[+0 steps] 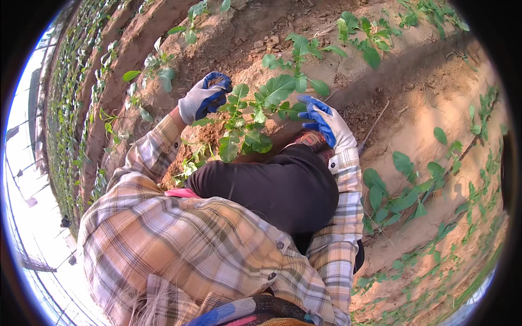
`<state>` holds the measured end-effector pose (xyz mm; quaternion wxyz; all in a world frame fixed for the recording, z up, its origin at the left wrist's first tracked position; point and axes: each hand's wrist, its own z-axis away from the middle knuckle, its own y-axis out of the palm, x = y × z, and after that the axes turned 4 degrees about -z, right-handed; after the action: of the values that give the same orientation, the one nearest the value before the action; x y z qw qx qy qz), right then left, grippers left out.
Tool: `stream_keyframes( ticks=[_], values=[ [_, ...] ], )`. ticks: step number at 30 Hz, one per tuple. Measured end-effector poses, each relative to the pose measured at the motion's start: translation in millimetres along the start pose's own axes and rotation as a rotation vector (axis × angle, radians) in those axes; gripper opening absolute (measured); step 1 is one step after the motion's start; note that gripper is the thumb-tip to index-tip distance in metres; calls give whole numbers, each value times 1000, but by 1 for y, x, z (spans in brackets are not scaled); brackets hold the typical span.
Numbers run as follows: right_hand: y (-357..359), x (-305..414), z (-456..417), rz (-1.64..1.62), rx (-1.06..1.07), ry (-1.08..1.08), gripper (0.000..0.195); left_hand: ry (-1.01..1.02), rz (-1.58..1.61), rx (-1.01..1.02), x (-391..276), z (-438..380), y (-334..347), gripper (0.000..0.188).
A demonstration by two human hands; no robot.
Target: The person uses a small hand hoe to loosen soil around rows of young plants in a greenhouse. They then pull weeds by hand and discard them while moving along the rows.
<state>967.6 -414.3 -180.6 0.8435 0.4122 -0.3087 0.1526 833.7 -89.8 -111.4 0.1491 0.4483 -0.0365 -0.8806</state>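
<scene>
My left hand (206, 98), in a white knit glove with a blue coated palm, is curled beside the leafy plants in front of me. Brown soil (216, 81) shows between its fingers. A young green plant with lobed leaves (240, 126) grows just right of that hand, near my knee. My right hand (326, 120), gloved the same way, hovers by my shoe (312, 140) with its fingers apart and nothing in them. Its fingertips are close to the broad leaves of another plant (277, 89); whether they touch cannot be made out.
Furrowed rows of seedlings (81, 102) run along the left, beside a framework of bars. More leafy plants (367, 36) stand at the upper right, and a trailing row (403, 195) lies right of me. A thin stick (377, 122) rests by my right wrist. My dark-trousered leg (265, 183) is bent.
</scene>
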Motion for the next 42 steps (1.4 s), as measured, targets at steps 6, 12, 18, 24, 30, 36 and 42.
stream_keyframes(
  ticks=[6,12,18,24,30,36,42],
  values=[
    [14,10,-35,-2,141,176,44,-125,115,-47,46,18,1,23],
    [21,-11,-54,-168,122,76,37,-193,-19,-23,73,10,6,17],
    [0,-22,-63,-400,28,-43,36,-240,-169,-40,82,7,18,20],
    [-14,-34,-67,-437,-162,-71,34,-307,-253,-38,78,3,23,23],
    [-5,-30,-62,-433,-219,-70,33,-280,-466,-33,81,-11,21,31],
    [-1,-30,-63,-436,-172,-89,34,-56,-1092,-42,92,-33,25,35],
    [4,-28,-55,-391,-129,-102,36,-63,-1191,-74,98,-46,23,32]
  ],
)
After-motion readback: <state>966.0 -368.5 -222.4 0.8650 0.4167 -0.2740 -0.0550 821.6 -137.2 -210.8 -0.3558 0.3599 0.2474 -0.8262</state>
